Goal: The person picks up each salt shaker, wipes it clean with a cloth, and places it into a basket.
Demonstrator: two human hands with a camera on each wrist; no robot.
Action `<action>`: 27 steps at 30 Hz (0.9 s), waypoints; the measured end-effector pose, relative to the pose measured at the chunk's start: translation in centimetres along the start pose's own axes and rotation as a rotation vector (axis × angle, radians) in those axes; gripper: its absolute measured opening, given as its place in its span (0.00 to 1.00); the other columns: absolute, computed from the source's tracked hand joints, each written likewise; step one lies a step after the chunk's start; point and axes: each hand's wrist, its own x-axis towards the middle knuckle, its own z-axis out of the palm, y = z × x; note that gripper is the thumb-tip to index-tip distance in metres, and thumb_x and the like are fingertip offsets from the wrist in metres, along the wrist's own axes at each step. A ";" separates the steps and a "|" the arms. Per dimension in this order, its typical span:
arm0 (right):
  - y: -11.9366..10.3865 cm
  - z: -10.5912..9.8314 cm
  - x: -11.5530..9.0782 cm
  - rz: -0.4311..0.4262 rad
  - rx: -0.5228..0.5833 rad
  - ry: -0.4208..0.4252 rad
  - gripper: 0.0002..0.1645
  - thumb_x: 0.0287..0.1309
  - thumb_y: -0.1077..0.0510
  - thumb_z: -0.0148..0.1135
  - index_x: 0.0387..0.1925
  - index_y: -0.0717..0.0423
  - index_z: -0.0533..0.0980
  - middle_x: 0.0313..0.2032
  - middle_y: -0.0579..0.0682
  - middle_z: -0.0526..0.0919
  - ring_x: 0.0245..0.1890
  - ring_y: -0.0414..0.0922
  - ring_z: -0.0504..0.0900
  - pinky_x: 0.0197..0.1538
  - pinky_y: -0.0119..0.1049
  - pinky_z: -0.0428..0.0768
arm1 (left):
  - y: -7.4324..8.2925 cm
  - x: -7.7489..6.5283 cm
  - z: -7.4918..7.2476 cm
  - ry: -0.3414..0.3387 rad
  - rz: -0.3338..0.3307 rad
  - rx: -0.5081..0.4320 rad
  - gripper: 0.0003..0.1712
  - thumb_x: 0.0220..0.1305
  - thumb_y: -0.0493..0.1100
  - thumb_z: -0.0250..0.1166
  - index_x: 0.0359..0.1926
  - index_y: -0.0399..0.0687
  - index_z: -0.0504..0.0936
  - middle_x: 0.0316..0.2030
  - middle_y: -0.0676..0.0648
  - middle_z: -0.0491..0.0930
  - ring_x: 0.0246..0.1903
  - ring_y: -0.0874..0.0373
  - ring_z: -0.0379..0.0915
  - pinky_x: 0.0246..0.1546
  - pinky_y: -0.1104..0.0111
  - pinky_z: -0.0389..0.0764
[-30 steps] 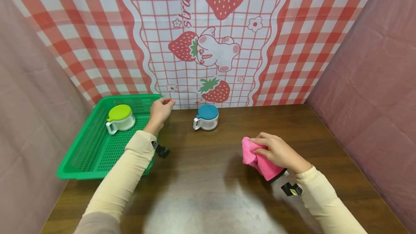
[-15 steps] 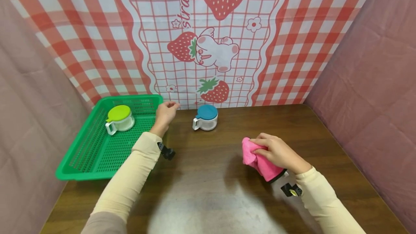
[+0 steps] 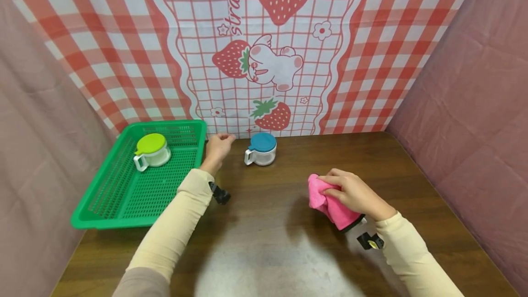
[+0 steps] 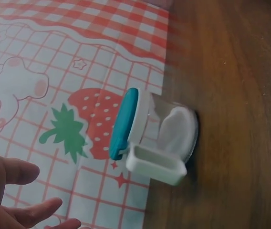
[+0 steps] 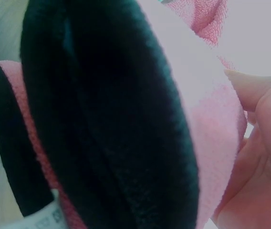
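Observation:
My left hand (image 3: 219,147) is held just left of a clear jar (image 3: 264,149) with a blue lid and a white handle. In the left wrist view the fingers (image 4: 23,171) are apart and loosely bent, with nothing between them and a gap to the jar (image 4: 169,131). The jar stands upright at the back of the table, its handle toward the hand. On the right, my right hand (image 3: 350,191) grips a bunched pink cloth (image 3: 340,214) with dark edging. Close up, the right wrist view has the cloth's black border (image 5: 111,119) filling the middle, with the thumb on the pink side.
A green slotted basket (image 3: 96,223) stands on the left of the wooden table (image 3: 264,223). Inside it is a similar jar (image 3: 158,155) with a lime-green lid. A checked strawberry-print cloth (image 3: 272,72) hangs behind, and plain pink cloths (image 3: 466,113) hang at both sides.
My left hand has moved right, from over the basket's right rim toward the blue-lidded jar. The right hand and the pink cloth have stayed nearly still.

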 end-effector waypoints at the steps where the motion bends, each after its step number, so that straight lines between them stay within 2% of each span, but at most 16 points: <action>1: 0.0 0.0 0.0 0.000 -0.001 0.002 0.18 0.46 0.57 0.67 0.43 0.49 0.80 0.29 0.37 0.76 0.27 0.31 0.70 0.31 0.25 0.71 | -0.1 0.0 0.2 0.002 -0.004 0.011 0.21 0.60 0.52 0.56 0.48 0.45 0.77 0.50 0.43 0.76 0.51 0.49 0.68 0.53 0.59 0.70; 7: 0.3 0.1 -0.1 0.007 -0.001 -0.003 0.18 0.47 0.57 0.67 0.44 0.50 0.80 0.29 0.37 0.76 0.27 0.31 0.70 0.32 0.26 0.71 | -0.1 -0.3 1.2 0.019 -0.005 0.032 0.19 0.59 0.53 0.57 0.45 0.47 0.78 0.48 0.44 0.77 0.50 0.49 0.70 0.51 0.59 0.71; 15: 0.5 0.3 -0.1 0.004 0.002 -0.004 0.18 0.46 0.57 0.67 0.43 0.49 0.80 0.29 0.37 0.76 0.27 0.31 0.71 0.32 0.26 0.71 | -0.4 -0.6 2.6 0.014 -0.027 0.048 0.20 0.58 0.54 0.57 0.47 0.48 0.78 0.47 0.46 0.78 0.50 0.50 0.70 0.50 0.60 0.72; 22: 0.5 0.2 -0.1 0.011 0.006 -0.011 0.18 0.47 0.57 0.67 0.44 0.51 0.80 0.30 0.38 0.77 0.27 0.32 0.70 0.32 0.26 0.71 | -1.0 -0.8 3.8 0.048 -0.015 0.003 0.19 0.58 0.52 0.57 0.46 0.47 0.78 0.46 0.46 0.79 0.49 0.51 0.71 0.50 0.61 0.72; 27: 0.4 0.2 -0.2 0.017 0.003 -0.015 0.18 0.47 0.56 0.67 0.44 0.51 0.80 0.30 0.38 0.77 0.27 0.32 0.70 0.31 0.25 0.71 | -1.6 -0.9 4.9 0.048 -0.017 -0.041 0.19 0.58 0.52 0.58 0.46 0.47 0.79 0.45 0.46 0.79 0.49 0.51 0.71 0.51 0.62 0.71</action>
